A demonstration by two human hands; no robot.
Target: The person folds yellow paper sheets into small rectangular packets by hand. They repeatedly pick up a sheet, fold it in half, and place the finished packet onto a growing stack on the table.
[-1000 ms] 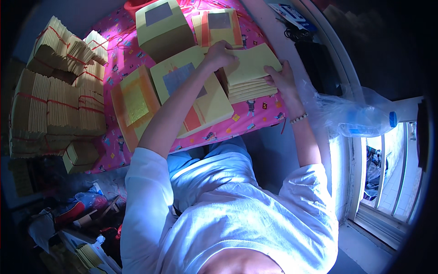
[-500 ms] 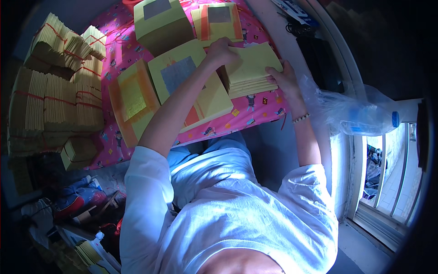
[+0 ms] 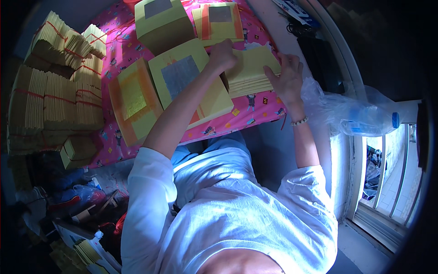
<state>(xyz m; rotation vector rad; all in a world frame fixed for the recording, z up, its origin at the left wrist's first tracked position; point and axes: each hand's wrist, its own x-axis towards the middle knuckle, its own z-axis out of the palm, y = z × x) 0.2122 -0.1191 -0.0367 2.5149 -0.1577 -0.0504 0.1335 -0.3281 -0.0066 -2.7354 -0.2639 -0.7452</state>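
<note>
A stack of folded yellow paper [image 3: 252, 71] lies at the near right of the pink patterned cloth. My left hand [image 3: 222, 57] is curled closed against its left end, and whatever is in those fingers is hidden. At the opposite end my right hand [image 3: 287, 78], with a bead bracelet at the wrist, has its fingers apart, the thumb by the stack's right edge. Left of the stack sits a thick pile of yellow paper with a silver square [image 3: 180, 75], partly covered by my left forearm. Beside that lies a yellow sheet pile with orange bands and a gold square [image 3: 133, 101].
Farther back stand a tall silver-square paper block [image 3: 165, 34] and an orange-banded pile [image 3: 219, 32]. Bundles of folded paper tied with red string [image 3: 59, 98] fill the left side. A clear plastic bag with a bottle [image 3: 365, 116] hangs at right by the barred window [image 3: 392, 169].
My right hand has loosened from the stack's right edge, its fingers spreading upward. The left hand has curled tighter and shifted slightly down at the left end.
</note>
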